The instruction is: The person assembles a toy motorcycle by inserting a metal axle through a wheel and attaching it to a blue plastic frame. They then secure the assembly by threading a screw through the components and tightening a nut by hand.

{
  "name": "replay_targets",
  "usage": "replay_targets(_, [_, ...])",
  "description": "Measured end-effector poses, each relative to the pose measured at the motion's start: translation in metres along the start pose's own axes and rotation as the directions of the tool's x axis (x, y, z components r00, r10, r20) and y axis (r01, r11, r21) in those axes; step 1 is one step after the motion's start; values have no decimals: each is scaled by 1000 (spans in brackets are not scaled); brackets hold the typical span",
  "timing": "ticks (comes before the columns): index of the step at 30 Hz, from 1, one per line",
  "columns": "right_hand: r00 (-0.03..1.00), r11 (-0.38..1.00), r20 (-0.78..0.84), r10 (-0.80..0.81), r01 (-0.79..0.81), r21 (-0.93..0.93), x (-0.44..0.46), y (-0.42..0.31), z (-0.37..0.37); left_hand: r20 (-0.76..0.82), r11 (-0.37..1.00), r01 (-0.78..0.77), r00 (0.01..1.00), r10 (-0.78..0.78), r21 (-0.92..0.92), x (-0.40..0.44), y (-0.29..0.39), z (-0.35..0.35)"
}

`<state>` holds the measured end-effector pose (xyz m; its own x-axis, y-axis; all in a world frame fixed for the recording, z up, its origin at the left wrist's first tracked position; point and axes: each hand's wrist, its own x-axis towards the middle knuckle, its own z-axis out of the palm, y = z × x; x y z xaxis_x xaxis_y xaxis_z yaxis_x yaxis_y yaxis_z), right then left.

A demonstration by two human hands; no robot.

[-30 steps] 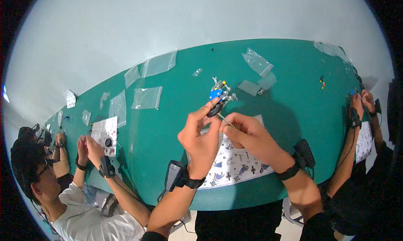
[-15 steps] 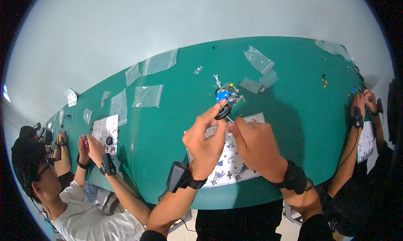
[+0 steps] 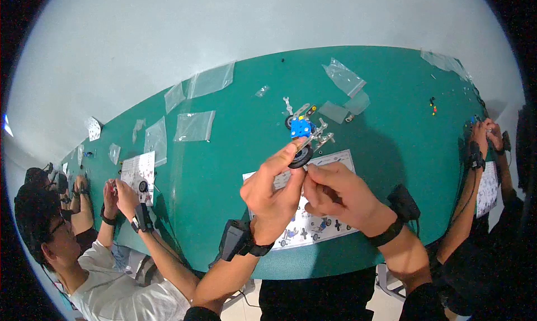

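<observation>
My left hand [image 3: 274, 189] is closed on a small toy vehicle model [image 3: 301, 127] with a blue body, metal strips and bolts. A black wheel [image 3: 302, 157] sits at its near side, by my thumb and fingertips. Another dark wheel [image 3: 289, 122] shows on the far side. My right hand [image 3: 347, 195] is closed, its thumb and finger pinched right below the near wheel. A thin light tip shows between those fingers; most of whatever they hold is hidden. Under both hands lies a printed instruction sheet [image 3: 327, 227].
A small wrench [image 3: 287, 104] lies beyond the model. Clear plastic bags [image 3: 194, 126] are scattered over the green table [image 3: 251, 131]. Small coloured parts [image 3: 433, 107] lie to the right. Co-workers' hands [image 3: 127, 199] work at the left, and others [image 3: 485, 133] at the right.
The model has turned in my left hand, so the blue top and metal strips face me more. My right hand has rotated, its fingers now curled in view below the wheel.
</observation>
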<state>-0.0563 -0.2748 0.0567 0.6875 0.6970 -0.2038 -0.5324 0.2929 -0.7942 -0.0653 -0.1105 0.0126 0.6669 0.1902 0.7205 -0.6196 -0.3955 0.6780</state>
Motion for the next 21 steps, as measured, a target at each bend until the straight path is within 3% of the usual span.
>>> replay_targets(4, [976,907,210,58,-139,397,3,8,-10,53,998,-62,997,62,-13,1,0,-3])
replay_targets(10, [944,836,308,115,-259,483,0,3,-17,87,986,-157,985,151,59,6,3,-7])
replay_targets(13, [946,869,319,52,-200,452,6,6,-18,36,993,-113,993,113,-20,5,-6,0])
replay_targets(15, [995,988,101,21,-36,150,8,0,-15,26,997,-27,999,30,-78,6,-5,4])
replay_targets(17, [992,974,-53,-116,103,-200,10,-4,-17,59,989,92,995,-86,-112,10,3,6])
replay_targets(20, [913,696,-83,-400,244,-675,12,-4,-24,123,782,354,932,-341,-512,19,14,10])
replay_targets(21, [873,550,-52,-486,259,-794,10,-5,-22,165,716,442,890,-424,-541,20,8,8])
